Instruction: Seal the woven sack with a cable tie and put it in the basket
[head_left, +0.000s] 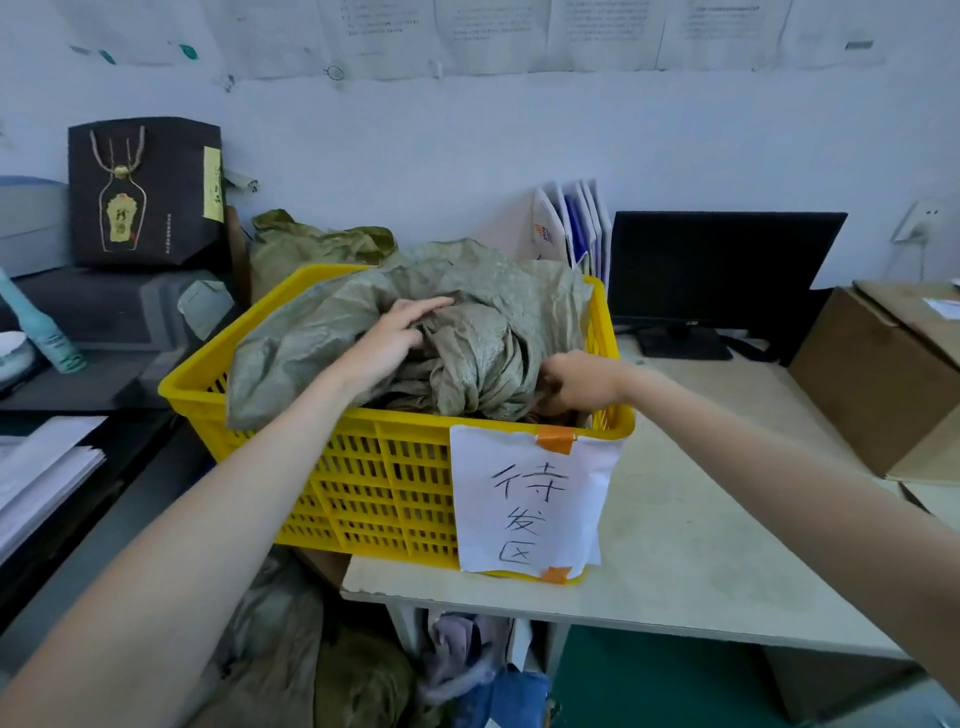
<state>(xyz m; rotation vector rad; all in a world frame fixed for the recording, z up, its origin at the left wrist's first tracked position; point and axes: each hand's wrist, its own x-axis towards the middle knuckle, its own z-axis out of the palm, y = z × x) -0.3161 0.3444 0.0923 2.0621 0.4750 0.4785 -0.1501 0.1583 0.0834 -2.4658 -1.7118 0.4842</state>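
Observation:
A grey-green woven sack lies crumpled inside the yellow plastic basket, its gathered neck hanging toward the basket's front right. My left hand rests flat on the sack's top with fingers spread. Down at the basket's right front corner, my right hand is curled against the bunched neck; whether it grips the fabric is unclear. No cable tie shows. A white paper label with handwritten characters is taped to the basket's front.
The basket stands on a pale table. A dark monitor and a cardboard box are at the right. A black gift bag and paper stacks are left. More sacks lie behind and under the table.

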